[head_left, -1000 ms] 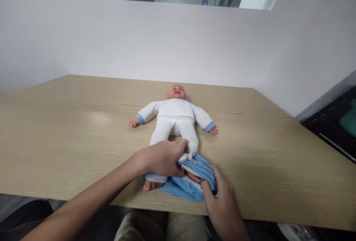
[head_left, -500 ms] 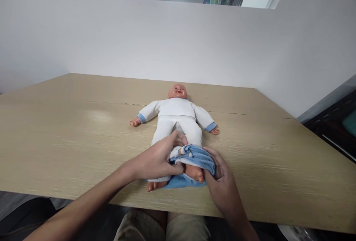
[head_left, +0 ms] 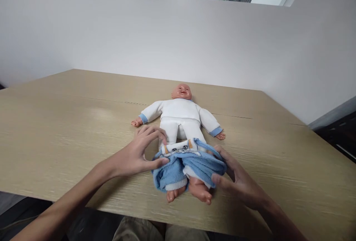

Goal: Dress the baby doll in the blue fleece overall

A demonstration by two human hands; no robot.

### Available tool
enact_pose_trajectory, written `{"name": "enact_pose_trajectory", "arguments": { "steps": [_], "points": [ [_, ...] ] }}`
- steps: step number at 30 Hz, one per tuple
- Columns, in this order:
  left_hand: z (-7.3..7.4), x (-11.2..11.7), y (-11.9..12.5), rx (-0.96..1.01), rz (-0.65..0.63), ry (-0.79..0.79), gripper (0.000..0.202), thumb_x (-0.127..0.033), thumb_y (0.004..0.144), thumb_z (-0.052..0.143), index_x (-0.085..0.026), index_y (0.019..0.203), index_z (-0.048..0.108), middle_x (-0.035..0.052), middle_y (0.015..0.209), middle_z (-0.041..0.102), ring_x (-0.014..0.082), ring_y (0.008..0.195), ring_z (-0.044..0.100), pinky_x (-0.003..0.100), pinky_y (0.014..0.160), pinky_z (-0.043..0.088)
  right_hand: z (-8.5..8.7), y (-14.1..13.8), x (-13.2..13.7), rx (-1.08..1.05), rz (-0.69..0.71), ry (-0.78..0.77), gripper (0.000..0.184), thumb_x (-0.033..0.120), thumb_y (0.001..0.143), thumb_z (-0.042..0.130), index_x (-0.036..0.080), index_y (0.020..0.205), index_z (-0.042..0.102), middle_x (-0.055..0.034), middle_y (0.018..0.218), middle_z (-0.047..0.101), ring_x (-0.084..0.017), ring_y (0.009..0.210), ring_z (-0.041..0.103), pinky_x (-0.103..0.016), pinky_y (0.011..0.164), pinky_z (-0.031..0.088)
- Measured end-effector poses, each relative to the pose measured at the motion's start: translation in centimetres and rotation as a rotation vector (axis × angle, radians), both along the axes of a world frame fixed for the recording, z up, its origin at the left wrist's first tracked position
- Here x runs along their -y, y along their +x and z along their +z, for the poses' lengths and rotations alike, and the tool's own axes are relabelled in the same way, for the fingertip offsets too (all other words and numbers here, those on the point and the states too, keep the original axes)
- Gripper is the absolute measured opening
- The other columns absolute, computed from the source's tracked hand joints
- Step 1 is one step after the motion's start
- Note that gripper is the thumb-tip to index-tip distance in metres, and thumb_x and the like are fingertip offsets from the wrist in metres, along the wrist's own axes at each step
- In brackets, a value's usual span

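A baby doll [head_left: 180, 109] in a white long-sleeved body lies on its back, head away from me and bare feet toward me. Blue terry doll pants [head_left: 172, 172] with a white patterned waistband sit around its lower legs, both feet sticking out of the leg openings. My left hand [head_left: 139, 152] is at the pants' left side, fingers curved and spread from the thumb, whose tip is at the waistband. On the other side my right hand [head_left: 239, 181] has its fingers behind the fabric edge and its thumb in front, gripping the pants.
The doll lies on a wide wooden table [head_left: 69, 133] whose near edge is just in front of my lap. A pale partition wall [head_left: 167, 37] rises behind the table. Something dark [head_left: 339, 137] stands beyond the right edge.
The pants, bunched around one lower leg before, now spread across both legs, with both feet through. My left hand has let go of the bunched fabric and moved left; my right hand has moved right.
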State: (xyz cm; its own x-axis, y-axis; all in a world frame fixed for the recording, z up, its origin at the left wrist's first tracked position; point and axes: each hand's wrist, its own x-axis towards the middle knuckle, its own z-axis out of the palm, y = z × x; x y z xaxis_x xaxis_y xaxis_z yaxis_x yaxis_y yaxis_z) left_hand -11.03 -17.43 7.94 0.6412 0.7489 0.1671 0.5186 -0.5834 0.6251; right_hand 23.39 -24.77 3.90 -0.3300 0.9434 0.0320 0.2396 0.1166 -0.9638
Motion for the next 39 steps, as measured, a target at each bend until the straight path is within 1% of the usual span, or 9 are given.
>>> {"name": "enact_pose_trajectory", "arguments": {
  "steps": [4, 9, 14, 20, 26, 29, 33, 36, 39],
  "points": [
    [-0.2, -0.2, -1.2, 0.079, -0.083, -0.242, 0.032, -0.049, 0.095, 0.075, -0.029, 0.118, 0.065, 0.003, 0.142, 0.052, 0.0258, 0.14, 0.046, 0.042, 0.125, 0.034, 0.5, -0.4, -3.5, -0.099, -0.093, 0.004, 0.025, 0.051, 0.104, 0.064, 0.026, 0.104, 0.063, -0.0004, 0.092, 0.056, -0.019, 0.086, 0.054, -0.03, 0.078, 0.047],
    [-0.7, 0.5, 0.2, 0.184, -0.04, -0.327, 0.032, -0.049, 0.088, 0.083, -0.026, 0.104, 0.067, 0.0045, 0.134, 0.053, 0.0251, 0.133, 0.052, 0.041, 0.123, 0.037, -1.1, -1.8, -7.6, -0.285, -0.248, -0.078, 0.026, 0.051, 0.096, 0.073, 0.027, 0.103, 0.069, -0.0005, 0.097, 0.068, -0.023, 0.096, 0.062, -0.033, 0.091, 0.05],
    [-2.1, 1.7, 0.2, 0.322, 0.042, -0.495, 0.026, -0.05, 0.099, 0.069, -0.024, 0.102, 0.065, 0.0065, 0.131, 0.051, 0.0249, 0.127, 0.055, 0.042, 0.115, 0.045, -1.1, -3.5, -6.4, -0.491, -0.35, -0.386, 0.035, 0.053, 0.093, 0.07, 0.028, 0.117, 0.075, -0.0047, 0.12, 0.079, -0.033, 0.122, 0.068, -0.046, 0.112, 0.049],
    [-3.4, 2.0, 0.2, 0.421, 0.157, -0.646, 0.033, -0.056, 0.107, 0.048, -0.025, 0.112, 0.056, 0.0065, 0.123, 0.06, 0.0271, 0.125, 0.054, 0.046, 0.115, 0.04, 0.2, -4.8, -4.8, -0.673, -0.329, -0.607, 0.04, 0.05, 0.095, 0.067, 0.026, 0.127, 0.074, -0.0063, 0.121, 0.081, -0.036, 0.129, 0.068, -0.053, 0.114, 0.052],
    [-5.4, 1.3, 1.0, 0.531, 0.388, -0.651, 0.043, -0.067, 0.103, 0.049, -0.024, 0.103, 0.052, 0.0014, 0.096, 0.058, 0.0218, 0.093, 0.054, 0.037, 0.088, 0.046, -1.1, -4.4, -5.5, -0.641, -0.304, -0.536, 0.043, 0.049, 0.094, 0.074, 0.033, 0.133, 0.068, -0.0017, 0.129, 0.076, -0.032, 0.13, 0.066, -0.046, 0.111, 0.053],
    [-5.2, 0.6, 1.4, 0.574, 0.343, -0.681, 0.042, -0.066, 0.102, 0.055, -0.024, 0.107, 0.054, 0.0012, 0.097, 0.061, 0.0206, 0.091, 0.055, 0.034, 0.084, 0.046, -2.0, -3.7, -6.4, -0.612, -0.243, -0.486, 0.037, 0.047, 0.095, 0.074, 0.032, 0.129, 0.068, -0.0004, 0.126, 0.075, -0.028, 0.125, 0.066, -0.04, 0.106, 0.053],
    [-4.2, -0.8, 1.1, 0.628, 0.283, -0.704, 0.042, -0.062, 0.1, 0.061, -0.023, 0.114, 0.062, 0.0033, 0.1, 0.067, 0.0228, 0.094, 0.06, 0.033, 0.082, 0.047, -2.2, -2.5, -7.6, -0.56, -0.132, -0.357, 0.021, 0.045, 0.098, 0.07, 0.027, 0.109, 0.068, -0.0012, 0.107, 0.072, -0.024, 0.101, 0.065, -0.034, 0.085, 0.052],
    [-3.5, -1.8, 0.1, 0.553, 0.274, -0.661, 0.043, -0.062, 0.097, 0.065, -0.021, 0.108, 0.067, 0.0041, 0.103, 0.068, 0.0237, 0.097, 0.061, 0.034, 0.084, 0.047, -1.8, -1.7, -8.1, -0.431, -0.063, -0.298, 0.025, 0.049, 0.098, 0.068, 0.024, 0.097, 0.065, -0.0003, 0.091, 0.063, -0.019, 0.082, 0.056, -0.031, 0.073, 0.045],
    [-3.2, -2.4, -0.5, 0.452, 0.24, -0.61, 0.043, -0.06, 0.093, 0.073, -0.02, 0.106, 0.066, 0.0028, 0.1, 0.066, 0.023, 0.095, 0.061, 0.033, 0.082, 0.047, -1.4, -1.4, -8.1, -0.25, -0.014, -0.224, 0.029, 0.052, 0.1, 0.068, 0.023, 0.101, 0.064, 0.0009, 0.089, 0.057, -0.018, 0.082, 0.051, -0.03, 0.075, 0.042]
  ]
}}
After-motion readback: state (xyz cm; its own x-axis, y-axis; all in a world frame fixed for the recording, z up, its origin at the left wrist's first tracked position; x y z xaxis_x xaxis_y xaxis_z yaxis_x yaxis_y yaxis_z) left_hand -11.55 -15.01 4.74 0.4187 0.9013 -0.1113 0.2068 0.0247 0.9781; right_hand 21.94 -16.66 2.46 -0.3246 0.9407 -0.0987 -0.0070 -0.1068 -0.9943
